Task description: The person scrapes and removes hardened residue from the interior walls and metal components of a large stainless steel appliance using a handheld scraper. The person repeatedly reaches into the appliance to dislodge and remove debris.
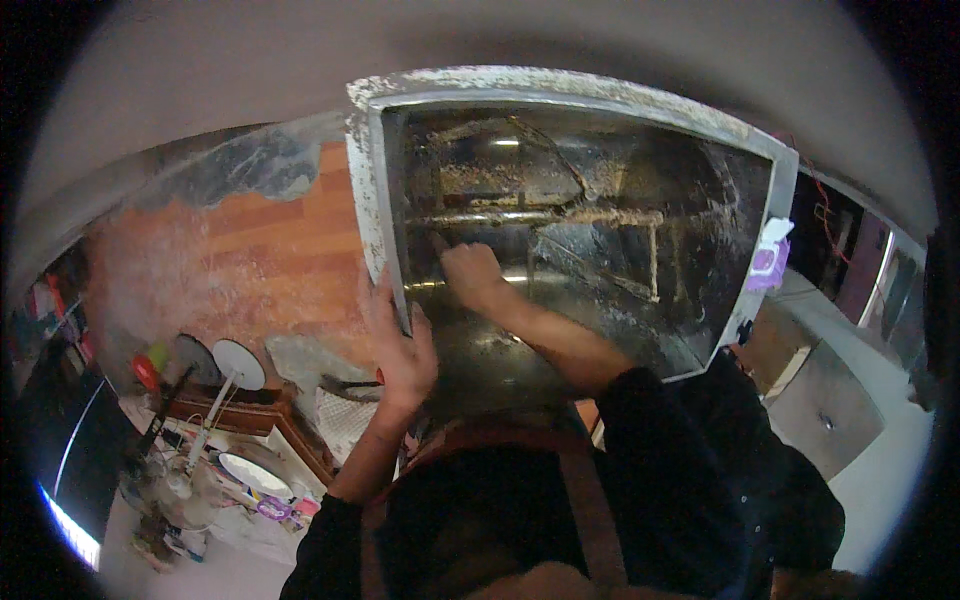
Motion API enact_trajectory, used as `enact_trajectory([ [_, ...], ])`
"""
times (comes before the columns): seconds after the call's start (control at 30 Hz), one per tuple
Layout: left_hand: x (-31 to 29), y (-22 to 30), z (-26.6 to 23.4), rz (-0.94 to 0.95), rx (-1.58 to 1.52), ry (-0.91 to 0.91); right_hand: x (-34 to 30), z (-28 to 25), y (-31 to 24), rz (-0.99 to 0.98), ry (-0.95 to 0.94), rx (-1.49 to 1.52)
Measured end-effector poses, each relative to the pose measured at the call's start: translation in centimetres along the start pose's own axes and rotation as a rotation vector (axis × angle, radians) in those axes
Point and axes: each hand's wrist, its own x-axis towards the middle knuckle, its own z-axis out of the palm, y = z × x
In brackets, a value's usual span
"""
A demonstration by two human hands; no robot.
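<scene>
In front of me is a wide, open metal box [365, 190] with a chipped white frame. Its dark, shiny inside is stained brown, and a rusty horizontal pipe [490, 217] crosses it. My left hand [398, 335] clasps the frame's left edge, the fingers along the outer side and the thumb toward the inside. Reaching in below the pipe, my right hand [475, 275] is closed near the left inner wall. Its fingertips point to the left; what they hold, if anything, is too dark to make out.
A purple soft pack with a white lid [768, 262] sits on the frame's right edge. Left of the box are a worn wood-look surface [270, 265], a white round-headed stand [238, 365] and a cluttered table. A pale cabinet [825, 410] stands at the right.
</scene>
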Motion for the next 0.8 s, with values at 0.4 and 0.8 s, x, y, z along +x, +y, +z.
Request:
enact_trajectory([
  [0.4, 0.0, -0.1, 0.2, 0.077, 0.137, 0.092, 1.9, 0.0, 4.3, -0.156, 0.414, -0.168],
  [0.8, -0.3, -0.1, 0.1, 0.021, 0.074, 0.096, -0.8, 6.5, 5.4, -0.267, 0.298, -0.07],
])
